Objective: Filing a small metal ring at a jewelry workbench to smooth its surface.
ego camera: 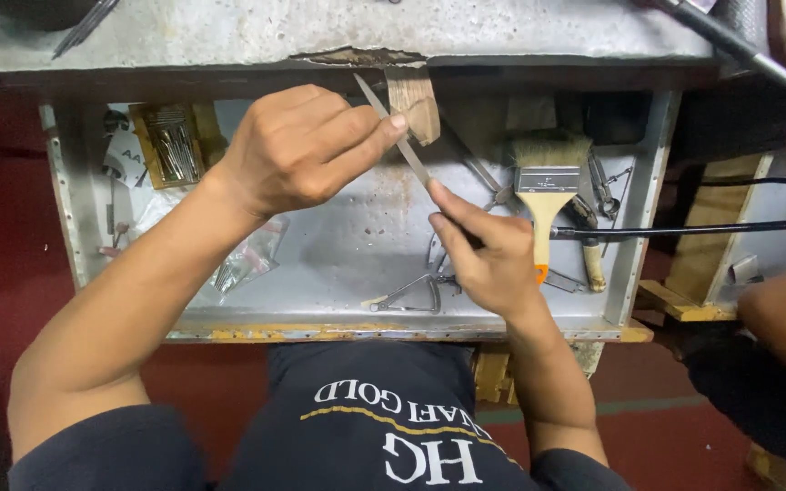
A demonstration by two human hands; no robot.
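Drawer [347, 255] of grey metal sits open under the surface [229, 36], a paintbrush [546, 186] lying at its right. Left hand [297, 150] has fingers clamped on something small against the wooden peg [414, 102]. Right hand [488, 250] pinches a thin file [393, 132], slanting up to the peg.

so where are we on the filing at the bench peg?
Done: nothing finished shows; whatever is being worked is too small or hidden to see. In hand: the right hand holds a thin flat file laid against the wooden bench peg, where the left hand pinches at its tip. Left: cannot judge. The brush and pliers lie untouched in the metal tray.
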